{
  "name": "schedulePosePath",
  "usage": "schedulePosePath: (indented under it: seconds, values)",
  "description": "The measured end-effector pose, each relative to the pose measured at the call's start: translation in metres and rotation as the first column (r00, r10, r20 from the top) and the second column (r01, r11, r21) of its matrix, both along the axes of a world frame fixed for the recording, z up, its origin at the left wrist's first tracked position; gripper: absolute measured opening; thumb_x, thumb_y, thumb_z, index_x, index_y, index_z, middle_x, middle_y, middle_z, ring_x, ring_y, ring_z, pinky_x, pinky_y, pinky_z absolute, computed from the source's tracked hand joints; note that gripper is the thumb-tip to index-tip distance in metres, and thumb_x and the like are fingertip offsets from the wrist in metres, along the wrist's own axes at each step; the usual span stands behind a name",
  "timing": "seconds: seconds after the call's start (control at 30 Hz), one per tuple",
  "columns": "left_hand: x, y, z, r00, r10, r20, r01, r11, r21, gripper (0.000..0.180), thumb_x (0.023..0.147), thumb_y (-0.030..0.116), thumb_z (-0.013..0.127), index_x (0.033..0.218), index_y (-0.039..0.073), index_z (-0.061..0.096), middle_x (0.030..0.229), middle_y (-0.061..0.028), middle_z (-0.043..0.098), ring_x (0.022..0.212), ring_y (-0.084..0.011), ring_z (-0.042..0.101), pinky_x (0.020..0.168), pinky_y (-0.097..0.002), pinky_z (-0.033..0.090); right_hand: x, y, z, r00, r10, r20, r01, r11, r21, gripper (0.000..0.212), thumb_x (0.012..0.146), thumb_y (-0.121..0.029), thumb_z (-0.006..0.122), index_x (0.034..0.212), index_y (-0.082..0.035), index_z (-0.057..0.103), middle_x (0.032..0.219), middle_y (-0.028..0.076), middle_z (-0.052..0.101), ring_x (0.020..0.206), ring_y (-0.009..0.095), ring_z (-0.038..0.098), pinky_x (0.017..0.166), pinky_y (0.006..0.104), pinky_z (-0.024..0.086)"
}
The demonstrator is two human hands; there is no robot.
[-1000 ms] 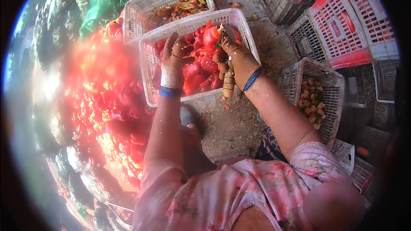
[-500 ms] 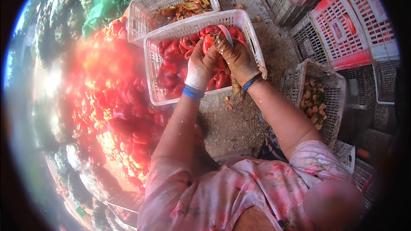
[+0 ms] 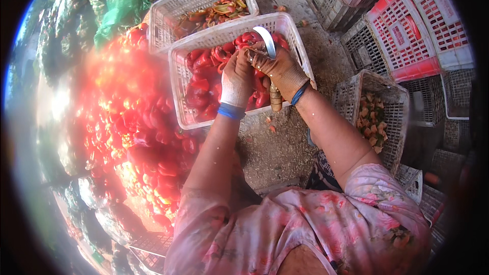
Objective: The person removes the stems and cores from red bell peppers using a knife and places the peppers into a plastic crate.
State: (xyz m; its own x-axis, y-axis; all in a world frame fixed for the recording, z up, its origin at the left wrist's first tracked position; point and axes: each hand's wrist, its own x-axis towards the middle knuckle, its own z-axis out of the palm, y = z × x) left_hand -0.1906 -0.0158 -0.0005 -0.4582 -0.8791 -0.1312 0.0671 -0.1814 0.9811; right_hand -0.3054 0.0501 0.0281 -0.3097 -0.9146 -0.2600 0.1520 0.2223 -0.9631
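Note:
My right hand [image 3: 279, 71], in a soiled work glove, grips a curved knife. Its pale hooked blade [image 3: 267, 40] rises past the fingers, and the wooden handle [image 3: 275, 100] sticks out below the palm. Against its fingertips presses my left hand [image 3: 236, 79], in a whiter glove with fingers closed; whatever lies between them is mostly hidden. Both hands are over a white plastic crate [image 3: 176, 84] holding red bell peppers [image 3: 200, 89], many of them glossy.
A large heap of red peppers [image 3: 147, 137] spreads to my left. Beyond the near crate stands another white crate [image 3: 168, 7] with pepper scraps. At right, a crate [image 3: 400, 122] holds cut-off pieces, beside stacked crates [image 3: 402, 35]. Green netting [image 3: 119, 12] lies far left.
The red pepper piece visible between my hands is no longer seen there. My right hand has turned slightly, and more of the blade and handle shows.

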Motion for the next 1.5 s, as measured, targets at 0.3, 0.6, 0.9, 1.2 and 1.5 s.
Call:
schedulePosePath:
  seconds: [0.3, 0.6, 0.9, 1.2, 1.5]
  values:
    - [-0.006, 0.011, 0.003, 0.986, 0.139, -0.087, -0.134, 0.989, 0.06, 0.048, 0.102, 0.047, 0.042, 0.111, 0.003, 0.058, 0.093, -0.0057, 0.061, 0.074, -0.0132, 0.059, 0.064, -0.0282, 0.05, 0.012, -0.001, -0.008, 0.991, -0.085, 0.102, 0.09, 0.995, -0.046, 0.031, 0.086, -0.03, 0.071, 0.107, -0.008, 0.066, 0.075, -0.002, 0.062, 0.053, 0.006, 0.052, 0.045, 0.0237, 0.042]
    - [0.004, 0.006, 0.012, 0.942, 0.009, -0.337, 0.066, 0.975, 0.213, 0.038, 0.103, 0.036, 0.044, 0.119, 0.003, 0.056, 0.094, -0.0025, 0.061, 0.084, -0.0125, 0.06, 0.072, -0.0247, 0.05, 0.02, 0.003, 0.004, 0.977, -0.031, 0.211, 0.056, 0.991, -0.117, 0.023, 0.086, -0.026, 0.064, 0.096, -0.006, 0.058, 0.071, 0.001, 0.058, 0.048, 0.01, 0.05, 0.045, 0.0234, 0.043]
    - [-0.004, -0.002, -0.03, 0.963, 0.248, -0.109, -0.229, 0.96, 0.162, 0.042, 0.097, 0.043, 0.057, 0.103, 0.002, 0.064, 0.088, -0.0048, 0.065, 0.077, -0.015, 0.061, 0.071, -0.0319, 0.051, 0.016, 0.0, -0.003, 0.87, -0.188, 0.456, 0.192, 0.981, 0.038, 0.031, 0.093, -0.038, 0.057, 0.096, -0.008, 0.063, 0.061, 0.002, 0.055, 0.046, 0.014, 0.05, 0.047, 0.0285, 0.043]
    - [-0.005, 0.02, -0.001, 0.952, 0.128, 0.278, 0.006, 0.9, -0.436, 0.034, 0.09, 0.035, 0.067, 0.089, 0.001, 0.062, 0.078, -0.0154, 0.065, 0.071, -0.0289, 0.064, 0.066, -0.0363, 0.05, 0.01, 0.003, -0.004, 0.936, -0.171, -0.307, 0.159, 0.985, -0.065, 0.043, 0.099, -0.044, 0.046, 0.096, -0.004, 0.063, 0.089, 0.006, 0.065, 0.07, 0.015, 0.062, 0.056, 0.0312, 0.049]
    - [0.017, -0.008, -0.005, 0.963, -0.093, 0.254, 0.254, 0.64, -0.725, 0.017, 0.092, 0.018, 0.064, 0.098, 0.003, 0.062, 0.083, -0.01, 0.068, 0.077, -0.0209, 0.066, 0.072, -0.0338, 0.052, -0.013, 0.012, 0.007, 0.929, 0.031, 0.368, -0.045, 0.999, 0.028, 0.036, 0.099, -0.045, 0.044, 0.098, -0.012, 0.059, 0.081, 0.002, 0.057, 0.066, 0.013, 0.053, 0.053, 0.028, 0.046]
